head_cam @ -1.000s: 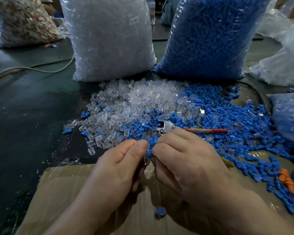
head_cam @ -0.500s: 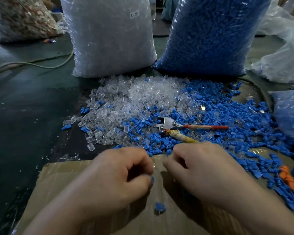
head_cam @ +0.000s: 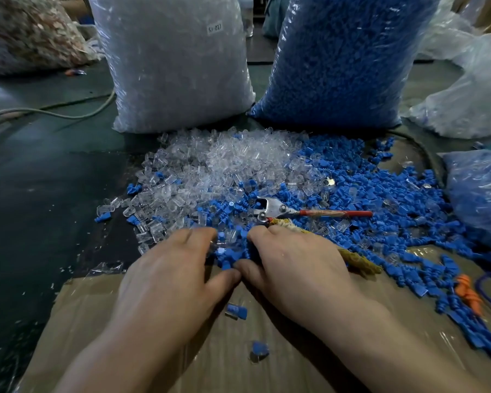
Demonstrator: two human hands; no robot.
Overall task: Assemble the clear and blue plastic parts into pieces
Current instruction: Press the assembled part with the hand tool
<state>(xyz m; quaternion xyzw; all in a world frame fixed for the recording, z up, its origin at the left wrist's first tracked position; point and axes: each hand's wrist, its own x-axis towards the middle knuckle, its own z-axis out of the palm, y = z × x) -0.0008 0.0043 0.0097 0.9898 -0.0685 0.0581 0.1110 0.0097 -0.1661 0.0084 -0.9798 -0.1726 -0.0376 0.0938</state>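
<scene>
Hands reach palm-down into mixed clear parts (head_cam: 210, 168) and blue parts (head_cam: 380, 199): left hand (head_cam: 170, 282) and right hand (head_cam: 298, 268), thumbs touching, fingers hidden, grip unclear. Two assembled pieces (head_cam: 236, 311) lie on cardboard (head_cam: 97, 321). Two full sacks (head_cam: 176, 66) stand behind; pliers (head_cam: 275, 211) lie between.

My left hand (head_cam: 170, 279) and right hand (head_cam: 292, 276) lie palm down, so I cannot see their fingertips or anything beneath them. The right hand covers part of a yellow-wrapped handle (head_cam: 360, 260). The far clear bag (head_cam: 173, 61) and blue bag (head_cam: 340, 58) are cut off at the top; the clear bag's label (head_cam: 214, 27) is blurred.
</scene>
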